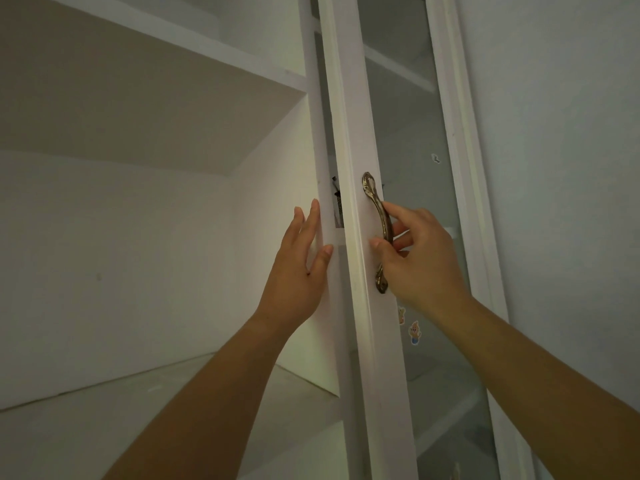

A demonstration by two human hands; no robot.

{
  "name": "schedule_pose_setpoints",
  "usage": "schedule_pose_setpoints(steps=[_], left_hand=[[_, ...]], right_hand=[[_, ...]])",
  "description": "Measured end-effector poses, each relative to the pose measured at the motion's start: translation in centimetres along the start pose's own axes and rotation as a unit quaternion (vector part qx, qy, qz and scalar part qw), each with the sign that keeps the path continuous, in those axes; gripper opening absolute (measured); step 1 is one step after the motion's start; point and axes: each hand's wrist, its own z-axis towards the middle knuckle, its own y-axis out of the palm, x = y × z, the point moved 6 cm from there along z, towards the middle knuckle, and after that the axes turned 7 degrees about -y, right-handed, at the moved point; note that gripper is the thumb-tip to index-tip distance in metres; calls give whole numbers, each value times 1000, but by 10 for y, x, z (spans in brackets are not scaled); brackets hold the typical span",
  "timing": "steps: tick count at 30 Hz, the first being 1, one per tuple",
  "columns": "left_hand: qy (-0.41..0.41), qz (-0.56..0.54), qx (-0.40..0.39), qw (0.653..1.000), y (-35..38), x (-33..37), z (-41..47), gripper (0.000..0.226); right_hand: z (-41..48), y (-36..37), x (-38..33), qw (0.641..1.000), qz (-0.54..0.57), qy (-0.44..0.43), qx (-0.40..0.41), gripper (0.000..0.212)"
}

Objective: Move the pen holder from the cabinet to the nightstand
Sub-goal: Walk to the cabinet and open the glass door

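A white cabinet door with a glass pane stands slightly ajar in front of me. My right hand curls around its bronze handle, thumb on the door frame. My left hand lies flat with fingers spread against the white upright post just left of the door. Through the narrow gap between post and door a sliver of a dark mesh pen holder shows, with dark pen tips above it. Most of the holder is hidden behind the door frame.
To the left are open white shelves, with a shelf board overhead. Small cartoon stickers sit on the glass below the handle. A plain grey wall lies to the right of the cabinet.
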Motion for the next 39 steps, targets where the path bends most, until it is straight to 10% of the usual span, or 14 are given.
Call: schedule_pose_setpoints(steps=[39], left_hand=[[13, -6, 3, 1000, -1, -2, 0, 58]], right_hand=[[-5, -58, -5, 1000, 30, -6, -6, 44]])
